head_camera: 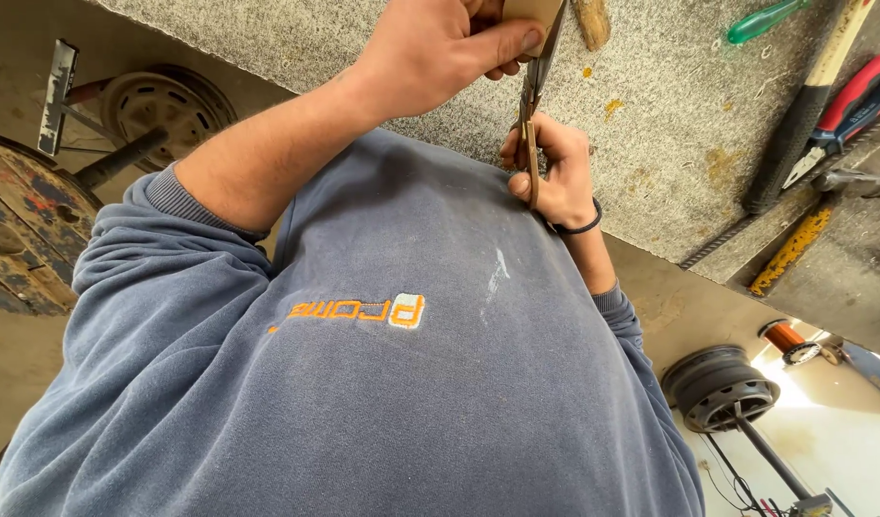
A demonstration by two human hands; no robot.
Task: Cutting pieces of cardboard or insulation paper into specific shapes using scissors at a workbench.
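Observation:
My left hand [440, 53] reaches across the top of the view and pinches a flat brown piece [531, 10] between thumb and fingers; most of that piece is cut off by the frame edge. My right hand [555, 177], with a black band at the wrist, grips the brownish handles of a pair of scissors [533, 91]. The scissor blades point up into the brown piece. Both hands work close to my chest, at the near edge of a bench covered in grey carpet [315, 38]. My blue sweatshirt fills the lower view.
On the bench to the right lie a wooden handle [591, 21], a green-handled screwdriver [766, 19], a hammer [809, 105] and red-and-blue pliers [847, 105]. Wheel rims [718, 388] [162, 101], a rusty spool [19, 230] and a copper coil [780, 335] are on the floor.

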